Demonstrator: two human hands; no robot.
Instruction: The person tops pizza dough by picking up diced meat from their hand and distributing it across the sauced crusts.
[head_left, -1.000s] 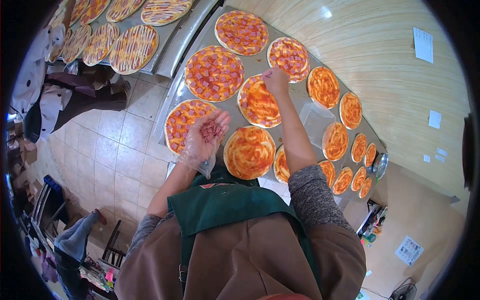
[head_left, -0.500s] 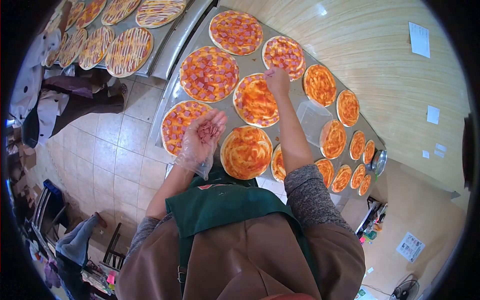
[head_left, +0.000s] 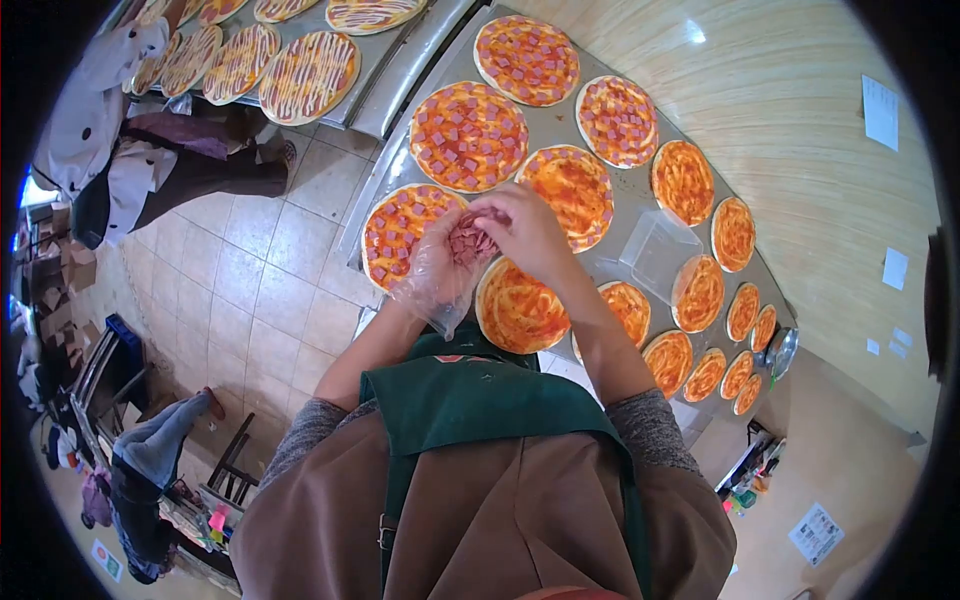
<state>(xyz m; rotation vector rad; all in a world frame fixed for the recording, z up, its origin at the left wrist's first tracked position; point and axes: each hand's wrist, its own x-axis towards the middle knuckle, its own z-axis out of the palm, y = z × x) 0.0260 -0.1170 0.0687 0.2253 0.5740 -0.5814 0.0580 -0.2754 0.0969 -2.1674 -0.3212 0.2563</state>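
Observation:
Cupped in my left hand point(head_left: 432, 262) is a heap of diced ham point(head_left: 470, 243); a loose clear plastic bag or glove covers that hand. My right hand point(head_left: 528, 230) is over the heap, its fingers bent and pinched into the ham. Below the left hand lies a pizza with ham cubes point(head_left: 390, 235), partly covered. A sauced pizza point(head_left: 568, 195) lies just beyond my right hand, and another sauced pizza point(head_left: 522, 308) is nearer my body, under my right forearm. Ham-topped pizzas point(head_left: 468, 137) sit farther back, including one at the far right point(head_left: 617, 121).
The metal table point(head_left: 625, 185) runs along a wall point(head_left: 760, 120). On it are a clear plastic container point(head_left: 660, 250), several smaller sauced pizzas point(head_left: 697, 293) and a metal bowl point(head_left: 783, 352). At left, a person point(head_left: 150, 150) stands by another table of striped pizzas point(head_left: 310, 78).
My right hand has come back from the far-right ham pizza to the ham in my left hand. The view has shifted, so the table appears farther right.

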